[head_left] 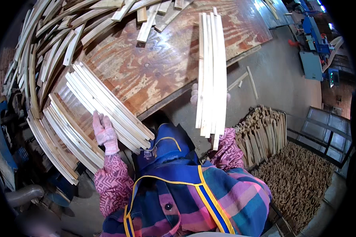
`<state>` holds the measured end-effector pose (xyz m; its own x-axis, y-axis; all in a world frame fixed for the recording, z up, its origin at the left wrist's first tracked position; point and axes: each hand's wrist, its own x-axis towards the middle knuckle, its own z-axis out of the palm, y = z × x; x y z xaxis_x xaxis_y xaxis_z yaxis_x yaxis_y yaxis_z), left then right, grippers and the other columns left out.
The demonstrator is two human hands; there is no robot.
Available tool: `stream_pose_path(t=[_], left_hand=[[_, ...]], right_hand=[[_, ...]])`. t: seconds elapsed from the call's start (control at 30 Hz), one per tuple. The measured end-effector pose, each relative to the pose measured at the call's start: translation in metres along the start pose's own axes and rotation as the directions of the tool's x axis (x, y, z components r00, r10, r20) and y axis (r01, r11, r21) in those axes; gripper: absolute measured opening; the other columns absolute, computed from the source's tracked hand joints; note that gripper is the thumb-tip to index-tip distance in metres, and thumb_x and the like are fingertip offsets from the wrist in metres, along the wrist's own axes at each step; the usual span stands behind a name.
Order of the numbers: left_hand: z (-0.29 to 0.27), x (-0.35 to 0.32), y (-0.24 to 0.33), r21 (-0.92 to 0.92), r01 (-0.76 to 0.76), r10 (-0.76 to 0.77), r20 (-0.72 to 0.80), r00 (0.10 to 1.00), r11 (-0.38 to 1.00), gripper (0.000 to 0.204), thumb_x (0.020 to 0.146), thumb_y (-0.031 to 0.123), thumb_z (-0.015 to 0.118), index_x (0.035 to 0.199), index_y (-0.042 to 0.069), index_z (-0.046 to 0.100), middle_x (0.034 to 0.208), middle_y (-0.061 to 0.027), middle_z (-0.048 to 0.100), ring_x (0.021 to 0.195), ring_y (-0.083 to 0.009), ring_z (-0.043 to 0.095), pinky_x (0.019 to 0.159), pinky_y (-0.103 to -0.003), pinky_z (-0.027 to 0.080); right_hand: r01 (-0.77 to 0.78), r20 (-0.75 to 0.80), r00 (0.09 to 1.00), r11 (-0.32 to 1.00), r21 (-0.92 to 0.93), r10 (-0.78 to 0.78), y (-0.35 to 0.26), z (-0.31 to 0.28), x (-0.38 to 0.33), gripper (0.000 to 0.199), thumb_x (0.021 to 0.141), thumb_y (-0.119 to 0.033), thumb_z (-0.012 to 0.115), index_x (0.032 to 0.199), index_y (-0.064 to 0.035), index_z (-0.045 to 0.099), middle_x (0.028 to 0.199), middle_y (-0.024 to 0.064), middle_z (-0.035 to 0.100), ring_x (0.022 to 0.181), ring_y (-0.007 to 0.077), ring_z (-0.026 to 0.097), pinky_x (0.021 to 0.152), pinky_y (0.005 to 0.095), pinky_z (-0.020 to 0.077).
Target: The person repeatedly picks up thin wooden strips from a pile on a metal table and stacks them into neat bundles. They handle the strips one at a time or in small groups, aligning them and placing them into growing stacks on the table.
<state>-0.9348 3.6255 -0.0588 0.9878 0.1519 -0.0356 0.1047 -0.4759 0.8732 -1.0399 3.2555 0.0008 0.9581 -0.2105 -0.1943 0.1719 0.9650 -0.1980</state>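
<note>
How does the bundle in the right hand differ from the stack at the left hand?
The bundle is held up in the right hand; the stack rests on the table, left hand against it. The bundle points nearly straight ahead; the stack slants left. Both are pale wooden strips.

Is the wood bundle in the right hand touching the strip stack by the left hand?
Apart: the head view shows grey floor between the bundle and the stack.
</note>
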Motion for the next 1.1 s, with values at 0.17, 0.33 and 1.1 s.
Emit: stream_pose_path(t=[0.17,0.33,1.1], left_hand=[[0.018,0.002,0.013,-0.047,0.005,-0.002,0.058,0.998,0.999,0.054,0.092,0.009,0.06,0.144,0.006,0.045,0.121,-0.0129,0.06,0.101,-0.0165,0.058,0.09,-0.03,0.049],[0.0,-0.015,-0.036,-0.074,0.088,-0.091,-0.035,0.995,0.993,0.055,0.089,0.007,0.065,0.141,0.005,0.047,0.129,-0.0145,0.056,0.116,-0.0224,0.056,0.098,-0.034,0.047],[-0.026,-0.037,-0.049,0.353,0.266,-0.303,0.052,0.952,0.897,0.074,0.084,0.034,0.069,0.147,0.01,0.039,0.143,-0.0166,0.048,0.132,-0.0342,0.044,0.112,-0.04,0.034]], right_hand=[[-0.096,0.033,0.995,0.986,0.136,0.093,0.022,0.01,-0.024,0.093,0.07,-0.043,0.082,0.141,-0.0001,0.04,0.123,0.0221,0.051,0.101,0.032,0.055,0.087,0.0446,0.0523],[-0.521,-0.147,0.853,0.82,-0.236,0.5,-0.012,-0.043,-0.046,0.092,0.067,-0.019,0.077,0.146,0.0017,0.034,0.134,0.0257,0.051,0.115,0.037,0.058,0.097,0.0484,0.0509],[-0.201,-0.053,0.968,-0.627,-0.753,-0.246,0.113,-0.007,0.214,0.062,0.088,-0.047,0.063,0.121,0.0048,0.055,0.106,0.0226,0.069,0.1,0.039,0.065,0.084,0.0466,0.0494]])
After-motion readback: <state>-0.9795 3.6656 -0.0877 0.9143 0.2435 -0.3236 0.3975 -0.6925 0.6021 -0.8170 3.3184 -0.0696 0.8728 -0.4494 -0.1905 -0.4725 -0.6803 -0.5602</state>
